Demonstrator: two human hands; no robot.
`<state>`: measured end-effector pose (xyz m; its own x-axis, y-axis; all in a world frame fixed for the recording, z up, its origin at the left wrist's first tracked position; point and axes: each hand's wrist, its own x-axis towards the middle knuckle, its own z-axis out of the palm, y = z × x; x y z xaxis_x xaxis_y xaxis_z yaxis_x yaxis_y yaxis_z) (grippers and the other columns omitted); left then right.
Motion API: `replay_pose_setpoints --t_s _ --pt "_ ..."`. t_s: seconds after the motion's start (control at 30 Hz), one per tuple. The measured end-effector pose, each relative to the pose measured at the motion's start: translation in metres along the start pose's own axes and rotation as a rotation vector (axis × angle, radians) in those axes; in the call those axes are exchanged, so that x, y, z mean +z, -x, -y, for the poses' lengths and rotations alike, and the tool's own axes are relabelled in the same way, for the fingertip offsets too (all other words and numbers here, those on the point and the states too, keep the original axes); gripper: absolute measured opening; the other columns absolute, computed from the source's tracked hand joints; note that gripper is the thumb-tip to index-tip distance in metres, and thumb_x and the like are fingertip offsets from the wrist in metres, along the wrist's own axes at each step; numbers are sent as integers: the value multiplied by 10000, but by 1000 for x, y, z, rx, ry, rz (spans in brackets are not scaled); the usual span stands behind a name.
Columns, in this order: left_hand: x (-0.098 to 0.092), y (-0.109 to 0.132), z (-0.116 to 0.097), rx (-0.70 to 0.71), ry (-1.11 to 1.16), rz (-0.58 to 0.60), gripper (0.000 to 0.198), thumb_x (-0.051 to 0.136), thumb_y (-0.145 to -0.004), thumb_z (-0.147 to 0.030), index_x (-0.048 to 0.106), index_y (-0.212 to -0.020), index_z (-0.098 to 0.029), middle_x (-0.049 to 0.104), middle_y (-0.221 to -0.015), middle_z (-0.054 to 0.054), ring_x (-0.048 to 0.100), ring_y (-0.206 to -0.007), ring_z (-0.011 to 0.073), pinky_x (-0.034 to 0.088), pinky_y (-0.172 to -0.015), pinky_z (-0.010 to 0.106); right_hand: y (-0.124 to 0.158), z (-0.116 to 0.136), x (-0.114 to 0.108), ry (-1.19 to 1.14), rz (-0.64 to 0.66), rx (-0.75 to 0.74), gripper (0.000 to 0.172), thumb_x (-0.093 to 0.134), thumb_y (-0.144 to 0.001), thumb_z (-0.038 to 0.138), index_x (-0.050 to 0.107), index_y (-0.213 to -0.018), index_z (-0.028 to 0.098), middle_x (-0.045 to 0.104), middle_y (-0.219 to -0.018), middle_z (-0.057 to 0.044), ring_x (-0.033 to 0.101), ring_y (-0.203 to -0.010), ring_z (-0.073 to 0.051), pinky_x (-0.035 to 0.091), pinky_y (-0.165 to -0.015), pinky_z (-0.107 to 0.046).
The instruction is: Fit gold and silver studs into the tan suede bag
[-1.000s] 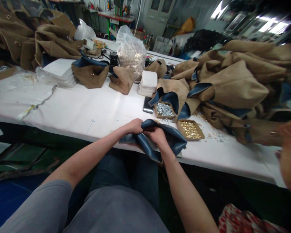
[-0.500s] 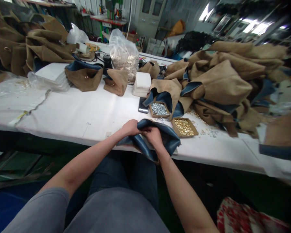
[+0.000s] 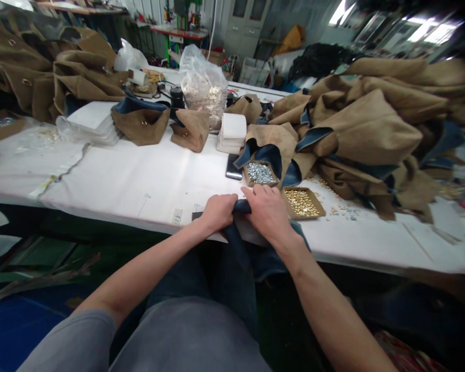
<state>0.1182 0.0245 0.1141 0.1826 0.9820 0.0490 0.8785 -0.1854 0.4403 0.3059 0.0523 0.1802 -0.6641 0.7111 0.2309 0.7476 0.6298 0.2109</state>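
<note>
A dark blue leather piece [image 3: 242, 206] is stretched between my hands at the table's front edge, and part of it hangs down over my lap. My left hand [image 3: 219, 211] is closed on its left end. My right hand [image 3: 266, 207] grips it on the right, fingers wrapped over it. Just beyond my right hand sits a cardboard tray of silver studs [image 3: 260, 173]. A second tray, of gold studs [image 3: 302, 203], lies to its right.
Brown leather pieces [image 3: 368, 124] are heaped at the right and more [image 3: 85, 77] at the back left. Behind my hands are a phone [image 3: 233, 169], a white stack [image 3: 231, 133] and a filled plastic bag [image 3: 204, 88]. Loose studs are scattered right of the gold tray.
My right hand has come out of the leather piece's opening and now grips it from above. The blue piece is gathered narrow between my hands. The view has shifted slightly.
</note>
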Motion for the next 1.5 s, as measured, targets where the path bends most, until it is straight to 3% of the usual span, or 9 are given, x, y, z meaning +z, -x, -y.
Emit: replay_pose_setpoints --t_s 0.07,0.13,0.33,0.57,0.73,0.9,1.07,1.23,1.5 --pt "-5 10 -8 65 -35 -33 271 626 -1014 -97 711 -1255 -189 811 -1206 145 778 -1184 341 584 -1086 472 1 -5 0 -14 22 -57 150 724 -1000 40 813 -1029 158 703 -1036 -136 590 -1044 -333 366 -904 -437" --pt "-8 22 -12 101 -63 -60 264 592 -1025 -64 692 -1241 -177 799 -1205 137 766 -1186 332 582 -1074 477 10 -3 -2 -102 -24 -79 222 671 -1001 17 779 -902 185 674 -925 -87 575 -951 -288 346 -857 -426" --pt "-8 64 -16 161 -177 -156 143 566 -1118 -96 660 -1181 -184 751 -1105 102 735 -1015 286 609 -882 419 64 31 -16 -274 -225 -59 232 616 -1058 54 815 -1066 173 662 -907 -60 569 -888 -275 370 -827 -443" --pt "0 91 5 420 -227 -467 183 502 -1195 -175 677 -1142 -166 747 -994 94 745 -914 262 633 -768 374 95 71 -32 -381 -256 -41 229 596 -1145 127 808 -1224 98 700 -965 -108 639 -921 -306 445 -851 -450" --pt "0 103 31 599 -135 -584 275 512 -1191 -152 675 -1411 -125 747 -1496 247 752 -1392 329 703 -1069 451 86 44 -46 -886 -167 -58 356 680 -1230 508 830 -1137 200 717 -906 -50 666 -821 -240 478 -757 -384" --pt "-12 108 36 677 -133 -607 279 581 -1177 -171 705 -1422 -119 783 -1449 236 749 -1401 359 710 -1087 495 77 29 -28 -765 -74 16 747 873 -1039 782 753 -1456 174 791 -1188 -120 723 -1038 -316 532 -892 -430" --pt "-16 108 33 699 -142 -627 231 541 -1189 -174 715 -1340 -157 837 -1300 176 803 -1254 308 712 -1003 443 84 43 -11 -840 -24 -78 591 1028 -983 553 754 -1375 206 771 -1056 -41 688 -938 -257 481 -823 -384" --pt "-3 107 27 639 -59 -648 188 565 -1148 -136 682 -1288 -178 817 -1208 152 794 -1154 283 683 -991 430 97 47 -4 -738 -150 -79 119 713 -1126 242 784 -1183 165 690 -920 -38 609 -827 -238 424 -759 -410" --pt "-3 98 13 569 -59 -596 527 545 -1123 -116 550 -1648 -154 728 -1057 133 718 -970 263 645 -826 389 99 46 -7 -396 -342 -178 232 554 -1226 181 761 -1155 103 649 -876 -68 562 -822 -252 428 -736 -462"
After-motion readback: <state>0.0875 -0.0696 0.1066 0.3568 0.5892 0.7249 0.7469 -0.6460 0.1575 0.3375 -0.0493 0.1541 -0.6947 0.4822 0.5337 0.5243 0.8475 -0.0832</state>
